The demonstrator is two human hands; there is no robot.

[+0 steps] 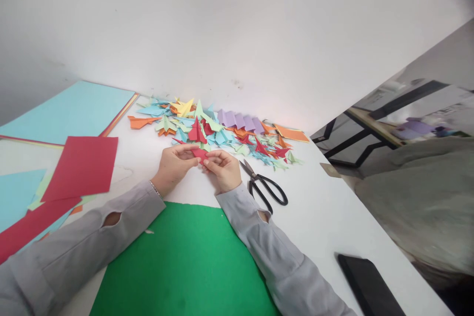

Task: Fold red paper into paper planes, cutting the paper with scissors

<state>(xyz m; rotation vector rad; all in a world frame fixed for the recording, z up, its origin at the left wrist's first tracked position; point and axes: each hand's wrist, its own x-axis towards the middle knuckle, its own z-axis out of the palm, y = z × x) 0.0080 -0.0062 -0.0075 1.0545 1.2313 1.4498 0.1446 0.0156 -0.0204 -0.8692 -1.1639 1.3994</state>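
Note:
A small folded piece of red paper (201, 154) is pinched between both of my hands, above the white table. My left hand (174, 168) grips its left side with thumb and fingers. On the other side, my right hand (225, 170) holds it between thumb and forefinger. Just beyond my hands lies a heap of folded paper shapes (224, 137) in blue, green, orange, red and yellow, some like little planes. Black-handled scissors (266, 185) rest to the right of my right hand, blades pointing towards the heap.
A green sheet (185, 261) lies under my forearms. Red paper (83, 168) and a stack of light blue sheets (74, 111) are at left. Purple pleated paper (240, 121) stands by the wall. A black phone-like object (370, 284) sits near the right table edge.

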